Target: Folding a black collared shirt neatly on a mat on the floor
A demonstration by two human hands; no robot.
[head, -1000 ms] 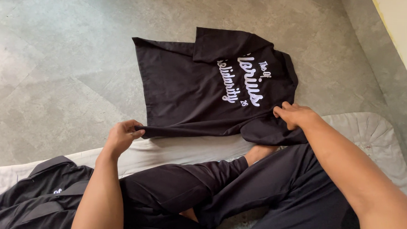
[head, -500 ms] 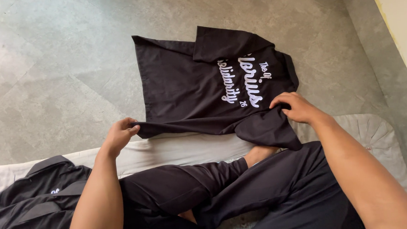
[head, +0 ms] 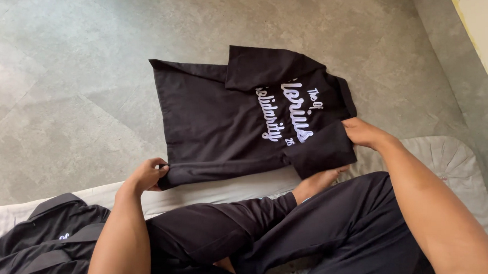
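Observation:
A black short-sleeved shirt (head: 227, 121) with white lettering lies spread on the grey floor in front of me. My left hand (head: 146, 174) pinches its near bottom corner at the hem. My right hand (head: 364, 133) grips the near sleeve (head: 322, 150), which is folded in over the body of the shirt. The far sleeve (head: 268, 67) is also folded inward. My crossed legs in dark trousers (head: 292, 228) sit just below the shirt.
I sit on a white padded mat (head: 448, 161) at the floor's edge. A second dark garment (head: 35, 245) lies crumpled at the lower left. A pale wall (head: 480, 28) with a skirting runs along the right.
My right hand has moved up and inward, carrying the near sleeve over the shirt body. My left hand has stayed on the hem corner.

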